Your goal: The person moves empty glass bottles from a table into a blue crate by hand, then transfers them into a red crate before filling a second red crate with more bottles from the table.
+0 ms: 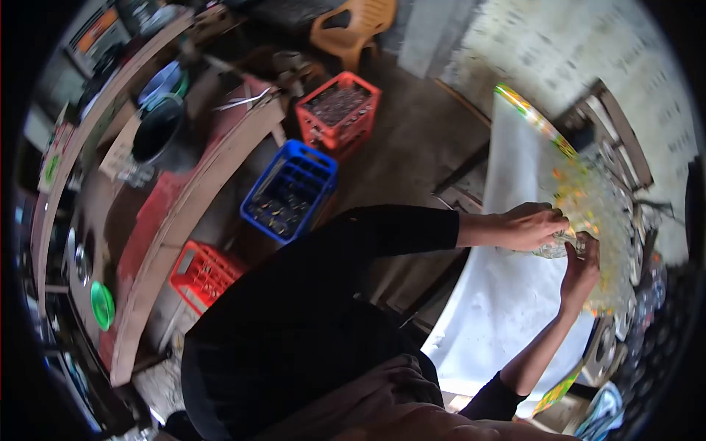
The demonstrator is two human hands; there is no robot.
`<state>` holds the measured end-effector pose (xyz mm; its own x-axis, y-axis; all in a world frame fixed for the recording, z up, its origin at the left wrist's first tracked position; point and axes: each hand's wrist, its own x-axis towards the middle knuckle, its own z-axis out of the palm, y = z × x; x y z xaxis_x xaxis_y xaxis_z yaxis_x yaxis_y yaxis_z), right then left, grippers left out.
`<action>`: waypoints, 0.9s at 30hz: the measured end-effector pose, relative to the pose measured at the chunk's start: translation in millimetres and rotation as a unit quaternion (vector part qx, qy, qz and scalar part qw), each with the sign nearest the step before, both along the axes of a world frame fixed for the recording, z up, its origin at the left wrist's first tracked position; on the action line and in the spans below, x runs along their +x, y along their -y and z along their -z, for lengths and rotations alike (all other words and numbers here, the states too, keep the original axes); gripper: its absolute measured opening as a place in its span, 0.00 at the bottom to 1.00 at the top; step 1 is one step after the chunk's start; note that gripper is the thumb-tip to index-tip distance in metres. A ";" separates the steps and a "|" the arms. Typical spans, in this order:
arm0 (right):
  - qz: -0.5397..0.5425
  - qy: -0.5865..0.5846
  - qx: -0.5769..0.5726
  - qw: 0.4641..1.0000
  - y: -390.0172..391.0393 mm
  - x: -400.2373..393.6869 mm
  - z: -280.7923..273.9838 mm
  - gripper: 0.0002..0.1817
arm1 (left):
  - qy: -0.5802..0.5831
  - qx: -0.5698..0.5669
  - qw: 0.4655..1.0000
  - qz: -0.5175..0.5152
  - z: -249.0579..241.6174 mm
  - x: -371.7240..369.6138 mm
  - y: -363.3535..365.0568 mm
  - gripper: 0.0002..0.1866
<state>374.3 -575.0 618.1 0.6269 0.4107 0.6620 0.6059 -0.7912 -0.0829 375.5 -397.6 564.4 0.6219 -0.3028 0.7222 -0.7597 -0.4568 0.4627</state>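
My left hand (535, 225) reaches in from above, fingers bent around a clear, see-through item (553, 248). On the other side of that item, my right hand (581, 268) has its thumb and fingers closed on it. Blur hides whether it is a small bag or a bottle. Both hands are over a table with a white cover (489, 309) that has a patterned, colourful edge. Just beyond them spreads a heap of clear pieces with orange and yellow bits (614, 257), too blurred to name singly.
A blue crate (290, 192) holding dark bottle-like things, a filled red crate (338, 110) and another red crate (200, 275) stand on the floor. Behind is an orange chair (354, 29). A long wooden-edged counter (198, 187) carries a green bowl (102, 305) and a dark bucket (158, 128).
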 end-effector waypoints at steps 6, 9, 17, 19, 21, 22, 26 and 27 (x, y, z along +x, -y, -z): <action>-0.114 -0.227 0.069 0.965 -160.3 -43.2 5.6 0.14 | -0.018 -0.042 0.991 -0.127 9.1 -94.9 -159.0 0.17; -0.236 -0.304 0.087 0.919 -237.5 -53.4 39.7 0.15 | -0.015 -0.012 0.978 -0.205 34.6 -135.1 -231.4 0.18; -0.315 -0.361 0.028 0.878 -403.4 -104.9 183.7 0.14 | -0.152 -0.036 0.912 -0.378 120.8 -255.6 -400.7 0.18; -0.330 -0.318 0.011 0.889 -432.2 -127.2 205.0 0.14 | -0.197 -0.047 0.892 -0.404 140.7 -281.1 -435.3 0.17; -0.325 -0.344 0.023 0.881 -453.8 -140.1 242.7 0.14 | -0.227 -0.059 0.875 -0.423 166.5 -300.4 -463.1 0.17; -0.325 -0.370 0.039 0.870 -464.3 -148.1 255.9 0.15 | -0.256 -0.066 0.855 -0.446 179.8 -308.1 -476.4 0.17; -0.301 -0.397 0.018 0.867 -493.9 -171.8 295.6 0.14 | -0.277 -0.074 0.842 -0.456 235.0 -321.1 -516.5 0.17; -0.298 -0.399 0.026 0.867 -501.1 -173.9 309.3 0.13 | -0.278 -0.077 0.834 -0.471 251.5 -320.7 -524.8 0.17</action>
